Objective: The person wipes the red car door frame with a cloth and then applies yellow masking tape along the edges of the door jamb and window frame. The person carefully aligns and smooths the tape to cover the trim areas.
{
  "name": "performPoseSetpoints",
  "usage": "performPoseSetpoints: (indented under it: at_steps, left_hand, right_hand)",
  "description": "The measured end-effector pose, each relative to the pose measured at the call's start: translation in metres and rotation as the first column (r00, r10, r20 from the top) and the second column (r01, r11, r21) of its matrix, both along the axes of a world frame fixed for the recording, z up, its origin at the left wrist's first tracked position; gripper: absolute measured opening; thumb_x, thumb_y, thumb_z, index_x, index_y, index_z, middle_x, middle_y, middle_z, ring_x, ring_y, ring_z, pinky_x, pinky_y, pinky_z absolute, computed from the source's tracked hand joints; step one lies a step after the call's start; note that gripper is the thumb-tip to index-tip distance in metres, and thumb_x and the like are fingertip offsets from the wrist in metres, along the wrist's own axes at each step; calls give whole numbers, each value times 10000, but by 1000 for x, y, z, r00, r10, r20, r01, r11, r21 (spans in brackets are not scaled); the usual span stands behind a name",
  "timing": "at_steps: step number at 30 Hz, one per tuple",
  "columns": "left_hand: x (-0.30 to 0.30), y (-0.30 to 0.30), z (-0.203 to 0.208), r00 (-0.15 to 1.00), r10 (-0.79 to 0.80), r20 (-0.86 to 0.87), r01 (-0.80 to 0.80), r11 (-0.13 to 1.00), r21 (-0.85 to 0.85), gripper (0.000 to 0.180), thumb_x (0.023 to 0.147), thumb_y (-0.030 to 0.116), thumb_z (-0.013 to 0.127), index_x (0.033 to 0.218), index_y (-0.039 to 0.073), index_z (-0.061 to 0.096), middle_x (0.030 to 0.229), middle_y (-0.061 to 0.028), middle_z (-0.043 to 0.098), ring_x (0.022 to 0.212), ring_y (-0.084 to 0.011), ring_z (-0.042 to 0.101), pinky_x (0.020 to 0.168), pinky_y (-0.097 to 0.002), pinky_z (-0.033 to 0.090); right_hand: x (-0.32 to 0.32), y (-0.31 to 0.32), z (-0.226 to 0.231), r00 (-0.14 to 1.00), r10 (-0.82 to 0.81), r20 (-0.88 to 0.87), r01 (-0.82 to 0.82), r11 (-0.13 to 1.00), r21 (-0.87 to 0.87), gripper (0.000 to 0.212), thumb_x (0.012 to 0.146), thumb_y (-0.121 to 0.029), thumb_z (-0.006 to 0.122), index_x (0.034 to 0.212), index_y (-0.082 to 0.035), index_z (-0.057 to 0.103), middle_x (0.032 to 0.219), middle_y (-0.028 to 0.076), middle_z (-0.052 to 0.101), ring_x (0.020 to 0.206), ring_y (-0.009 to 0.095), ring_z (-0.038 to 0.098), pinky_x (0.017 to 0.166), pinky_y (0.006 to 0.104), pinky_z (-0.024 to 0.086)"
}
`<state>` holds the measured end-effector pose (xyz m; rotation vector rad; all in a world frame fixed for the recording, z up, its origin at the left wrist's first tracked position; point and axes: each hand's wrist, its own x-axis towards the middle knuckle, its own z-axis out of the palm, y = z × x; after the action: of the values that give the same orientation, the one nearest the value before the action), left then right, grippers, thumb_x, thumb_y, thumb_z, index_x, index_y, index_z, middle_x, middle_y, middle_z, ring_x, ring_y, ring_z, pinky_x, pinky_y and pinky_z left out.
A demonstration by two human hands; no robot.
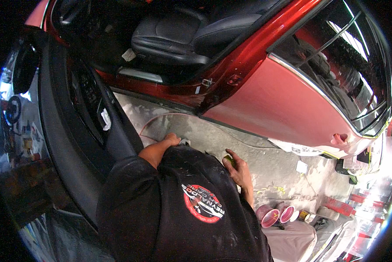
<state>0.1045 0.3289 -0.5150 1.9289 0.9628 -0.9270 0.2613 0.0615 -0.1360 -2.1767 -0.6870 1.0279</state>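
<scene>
My left hand is closed in front of my body, near the lower edge of the open car door. Beside its fingers is a small greyish-white thing, and I cannot tell whether the hand holds it. My right hand has its thumb and fingers round a small yellow-green thing, mostly hidden by the hand. Ahead of both hands stands a red car, its rear door a dull pinkish red and its sill glossy.
Inside the car is a black seat. A thin reddish hose curves over the concrete floor. To the right are pink-stained tubs, a small can and a white scrap. White masking paper lies below the rear door.
</scene>
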Motion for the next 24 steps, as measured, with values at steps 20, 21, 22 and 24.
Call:
performPoseSetpoints:
  at_steps: [20,21,22,24]
  left_hand:
    - [0,-4,11,1000,8,21,-9,1000,22,613,916,493,563,1278,0,608,1384,-221,537,1288,-387,501,1076,-452,399]
    - [0,-4,12,1000,18,25,-18,1000,12,609,915,493,564,1270,2,615,1372,-221,548,1279,-389,509,1071,-452,405]
    - [1,-5,13,999,16,30,-17,1000,22,606,914,495,564,1259,1,623,1359,-221,558,1269,-391,518,1066,-451,410]
    - [0,-6,13,999,15,41,-17,999,42,602,911,499,566,1237,-1,639,1333,-223,579,1249,-394,535,1056,-450,420]
  right_hand:
    - [0,-5,-3,999,-23,38,22,1000,20,464,950,-311,614,1346,-76,562,1135,263,675,1090,384,658,924,420,498]
    - [0,-5,-3,999,-24,41,23,999,29,465,949,-312,614,1345,-74,563,1133,262,676,1088,387,658,924,424,497]
    - [0,-5,-4,999,-25,44,23,999,38,465,949,-313,614,1344,-72,564,1131,262,677,1087,390,657,924,428,496]
    - [0,-6,-5,998,-23,52,20,999,50,466,948,-312,616,1342,-69,566,1124,261,680,1081,391,660,919,430,498]
